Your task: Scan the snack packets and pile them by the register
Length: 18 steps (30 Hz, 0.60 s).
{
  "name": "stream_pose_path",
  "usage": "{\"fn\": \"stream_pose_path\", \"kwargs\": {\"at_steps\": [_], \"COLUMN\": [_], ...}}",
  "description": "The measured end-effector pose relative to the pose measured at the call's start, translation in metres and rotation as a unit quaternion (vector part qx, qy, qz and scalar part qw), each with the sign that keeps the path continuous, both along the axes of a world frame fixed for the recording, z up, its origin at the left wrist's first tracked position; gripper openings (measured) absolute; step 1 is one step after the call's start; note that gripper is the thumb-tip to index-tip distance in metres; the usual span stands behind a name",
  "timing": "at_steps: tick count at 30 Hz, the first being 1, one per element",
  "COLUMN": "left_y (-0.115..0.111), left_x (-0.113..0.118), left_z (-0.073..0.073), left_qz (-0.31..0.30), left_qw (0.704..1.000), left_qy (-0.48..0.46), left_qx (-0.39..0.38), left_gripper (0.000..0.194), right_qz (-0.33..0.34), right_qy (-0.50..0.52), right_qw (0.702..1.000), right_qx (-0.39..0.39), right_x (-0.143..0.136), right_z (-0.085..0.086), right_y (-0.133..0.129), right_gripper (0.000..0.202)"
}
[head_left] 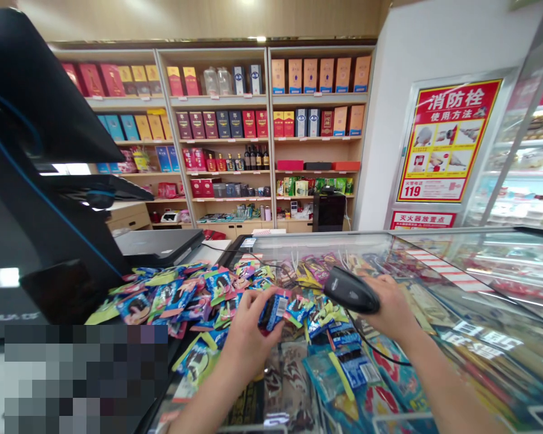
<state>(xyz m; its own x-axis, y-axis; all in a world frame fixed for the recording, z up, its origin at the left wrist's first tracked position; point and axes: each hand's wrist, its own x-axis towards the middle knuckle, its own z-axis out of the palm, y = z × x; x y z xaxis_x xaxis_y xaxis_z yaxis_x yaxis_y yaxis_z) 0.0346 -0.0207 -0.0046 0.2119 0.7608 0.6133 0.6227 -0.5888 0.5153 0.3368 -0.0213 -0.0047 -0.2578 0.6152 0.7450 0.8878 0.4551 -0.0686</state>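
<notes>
My left hand [250, 328] grips a small blue and pink snack packet [278, 308] between thumb and fingers, its white barcode facing up. Wrapped in my right hand [391, 310] is a black handheld barcode scanner [352, 290], its head pointing left toward the packet, a short gap between them. From the scanner a thin black cable [377, 349] curves down over the glass. A heap of similar small snack packets [181, 298] in blue, pink and green spreads to the left of and behind my left hand. One loose packet [356, 366] lies on the glass between my forearms.
Beneath the glass top of the display case [438, 295] lie several packaged goods. A black checkout terminal [49, 181] rises close on the left, with a dark flat device [163, 244] beside it. Shelves of boxes [226, 123] line the back wall. A red fire-hydrant sign [450, 141] hangs at right.
</notes>
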Motion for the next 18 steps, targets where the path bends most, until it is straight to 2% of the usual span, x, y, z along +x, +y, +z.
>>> {"fn": "stream_pose_path", "kwargs": {"at_steps": [4, 9, 13, 18], "left_y": [0.004, 0.029, 0.04, 0.035], "left_x": [0.036, 0.074, 0.089, 0.094], "left_z": [0.008, -0.001, -0.011, -0.015], "left_qz": [-0.055, -0.058, -0.032, -0.002], "left_qw": [0.997, 0.992, 0.988, 0.983], "left_qy": [0.032, 0.043, 0.056, 0.133], "left_qx": [-0.043, -0.102, -0.142, -0.125], "left_gripper": [0.055, 0.055, 0.058, 0.052], "right_qz": [-0.076, -0.106, -0.115, -0.125], "right_qy": [0.017, 0.035, 0.027, 0.024], "right_qw": [0.997, 0.994, 0.993, 0.992], "right_qx": [0.027, 0.012, 0.0, 0.006], "right_x": [0.028, 0.037, 0.034, 0.031], "right_z": [-0.008, -0.015, -0.017, -0.018], "right_y": [0.01, 0.017, 0.019, 0.02], "right_gripper": [0.019, 0.021, 0.017, 0.015]}}
